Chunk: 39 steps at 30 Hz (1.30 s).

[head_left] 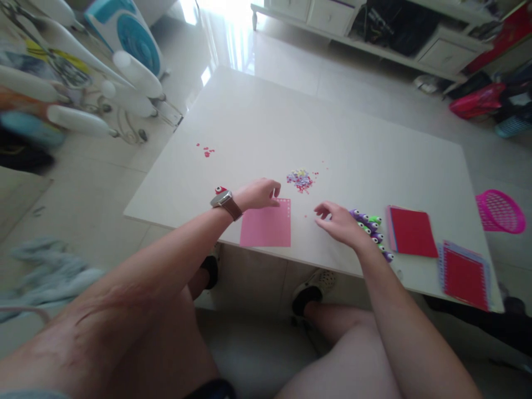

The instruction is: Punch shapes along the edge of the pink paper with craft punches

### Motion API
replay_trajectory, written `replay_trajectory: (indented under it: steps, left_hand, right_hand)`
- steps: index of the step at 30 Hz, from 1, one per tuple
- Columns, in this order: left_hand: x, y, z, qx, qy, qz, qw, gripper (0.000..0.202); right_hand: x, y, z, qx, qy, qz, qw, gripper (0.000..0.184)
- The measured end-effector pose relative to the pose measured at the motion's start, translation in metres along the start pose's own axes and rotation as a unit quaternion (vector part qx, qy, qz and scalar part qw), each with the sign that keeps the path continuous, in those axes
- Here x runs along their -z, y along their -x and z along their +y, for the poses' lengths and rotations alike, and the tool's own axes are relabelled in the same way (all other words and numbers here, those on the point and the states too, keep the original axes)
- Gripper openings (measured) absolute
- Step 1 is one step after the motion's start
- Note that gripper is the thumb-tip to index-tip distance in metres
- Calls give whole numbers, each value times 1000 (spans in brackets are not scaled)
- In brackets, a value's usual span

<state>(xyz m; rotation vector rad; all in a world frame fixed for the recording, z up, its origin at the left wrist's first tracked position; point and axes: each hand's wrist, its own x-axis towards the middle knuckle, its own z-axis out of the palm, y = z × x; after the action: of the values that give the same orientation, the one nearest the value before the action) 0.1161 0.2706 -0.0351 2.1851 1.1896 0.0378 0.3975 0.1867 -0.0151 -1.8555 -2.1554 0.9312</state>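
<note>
A pink square sheet of paper [266,230] lies at the table's near edge, with small punched holes along its top edge and upper right corner. My left hand [262,193], with a watch on the wrist, is over the sheet's top edge. Its fingers are bent and apart, with nothing visible in them. To the right of the sheet, my right hand [336,220] hovers low over the table, fingers loosely curved and apart, holding nothing. Beside it stand several purple and green craft punches with eyes [366,227]. A red one [220,190] sits partly behind my left wrist.
Small paper cutouts [300,179] are heaped beyond the sheet, and a few red bits [206,152] lie further left. At right are a stack of red paper [413,231] and punched sheets [463,274]. A pink basket [501,211] stands beyond the table's right edge.
</note>
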Motion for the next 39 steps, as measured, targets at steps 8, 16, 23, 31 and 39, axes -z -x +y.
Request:
replay_trajectory:
  steps: [8, 16, 23, 31, 39]
  left_hand:
    - [27, 17, -23, 200, -79, 90, 972, 22]
    - [31, 35, -43, 272, -97, -29, 957, 49]
    - [28, 37, -55, 216, -120, -46, 968, 33]
    - [16, 25, -25, 38, 26, 37, 998, 42]
    - [-9, 11, 29, -145, 162, 48, 975, 46]
  right_hand:
    - [-32, -21, -14, -15, -185, 35, 982, 22]
    - [-20, -28, -10, -27, -222, 213, 951, 15]
    - [-13, -32, 0, -92, -173, 273, 942, 8]
    - [-32, -31, -32, -25, -238, 115, 964, 17]
    - [-53, -25, -55, 2, -380, 28, 924, 44]
